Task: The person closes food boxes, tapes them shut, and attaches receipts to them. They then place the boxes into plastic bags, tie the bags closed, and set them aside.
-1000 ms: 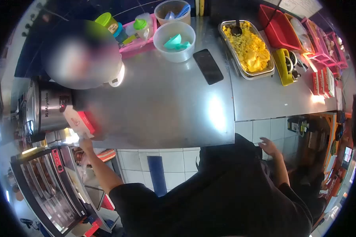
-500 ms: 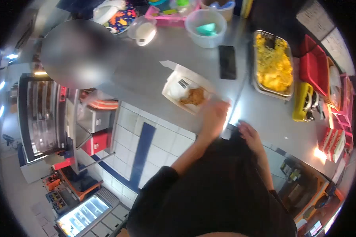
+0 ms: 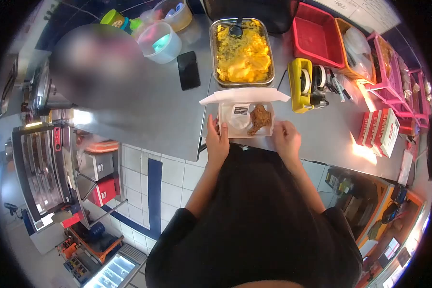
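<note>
An open white box [image 3: 245, 133] sits at the table's front edge with its lid raised at the back. Inside it, a white round packet with a printed label [image 3: 240, 110] lies on the left and a brown fried piece of food [image 3: 260, 120] on the right. My left hand [image 3: 218, 139] rests against the box's left side, its fingers apart. At the box's right side is my right hand [image 3: 288, 140], its fingers curled together; whatever they hold, if anything, is hidden.
Behind the box stands a metal tray of yellow food [image 3: 245, 57]. A black phone [image 3: 188, 70] lies left of it. On the right are a yellow tape dispenser [image 3: 300, 86], a red basket [image 3: 317, 36] and red-white boxes [image 3: 382, 130]. Plastic tubs [image 3: 164, 48] stand back left.
The view has swung to the right. The box now sits in front of the food tray, in front of my body. My left hand has come to the box's left side, my right hand to its right.
</note>
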